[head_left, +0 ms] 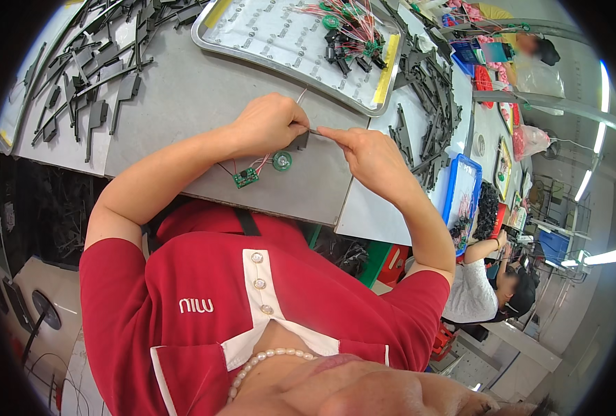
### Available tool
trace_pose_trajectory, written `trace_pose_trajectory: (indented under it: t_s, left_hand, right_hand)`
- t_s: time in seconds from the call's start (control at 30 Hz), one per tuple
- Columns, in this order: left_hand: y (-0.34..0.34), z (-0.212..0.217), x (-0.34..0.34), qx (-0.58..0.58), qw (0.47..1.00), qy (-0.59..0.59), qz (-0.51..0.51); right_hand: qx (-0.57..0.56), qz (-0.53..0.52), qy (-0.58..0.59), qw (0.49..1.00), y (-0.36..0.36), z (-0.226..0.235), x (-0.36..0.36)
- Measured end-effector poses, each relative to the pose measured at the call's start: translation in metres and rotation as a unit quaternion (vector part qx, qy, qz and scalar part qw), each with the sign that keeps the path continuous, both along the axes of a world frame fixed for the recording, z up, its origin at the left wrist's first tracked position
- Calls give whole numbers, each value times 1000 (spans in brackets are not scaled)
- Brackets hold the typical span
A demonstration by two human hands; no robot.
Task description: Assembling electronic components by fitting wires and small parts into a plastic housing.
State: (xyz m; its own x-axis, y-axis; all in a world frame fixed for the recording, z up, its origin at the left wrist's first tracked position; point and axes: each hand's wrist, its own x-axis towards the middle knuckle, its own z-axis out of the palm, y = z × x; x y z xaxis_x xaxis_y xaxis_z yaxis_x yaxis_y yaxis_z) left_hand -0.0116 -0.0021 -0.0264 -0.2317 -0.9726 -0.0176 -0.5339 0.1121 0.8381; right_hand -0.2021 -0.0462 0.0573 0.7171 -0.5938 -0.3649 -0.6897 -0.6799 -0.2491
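Between my two hands is a thin black plastic part (299,142), held just above the grey tabletop. My left hand (267,126) is closed, its thumb and fingers pinching the part, and a pale wire end sticks up beside the fingers. My right hand (371,157) pinches the narrow tip of the same part, with the forefinger stretched along it. Below my left hand lie a small green circuit board (246,178) and a round green disc (281,161), joined by thin red and white wires. The wires' other ends are partly hidden.
Behind my hands stands a metal tray (280,66) with small parts in rows and a heap of wired green boards (367,45). Black plastic parts lie piled at left (79,83) and right (426,97). A blue tray (464,177) sits far right, near a co-worker (478,291).
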Motion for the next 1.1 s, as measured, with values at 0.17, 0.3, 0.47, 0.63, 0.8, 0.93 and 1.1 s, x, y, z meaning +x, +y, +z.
trace_pose_trajectory:
  t_s: [0.17, 0.3, 0.47, 0.63, 0.8, 0.93, 1.1]
  left_hand:
    - [-1, -2, 0, -7, 1000, 4, 0]
    - [-1, -3, 1, -21, 1000, 0, -6]
    - [-1, -4, 1, -18, 1000, -9, -4]
    - [-2, -11, -1, -64, 998, -1, 9]
    - [-1, -6, -3, -66, 997, 27, 24]
    - [-2, 7, 4, -101, 991, 64, 57]
    - [-1, 16, 3, -184, 981, 23, 53]
  right_hand:
    - [-4, 3, 8, 1000, 0, 1, 1]
    - [-12, 13, 34, 999, -1, 3, 4]
    - [-127, 88, 75, 985, 12, 9, 17]
    - [-316, 195, 157, 915, 35, -3, 36]
    - [-198, 179, 114, 957, 2, 25, 23]
    - [-163, -57, -217, 961, -16, 21, 0]
    - [-107, -124, -324, 932, -12, -21, -7]
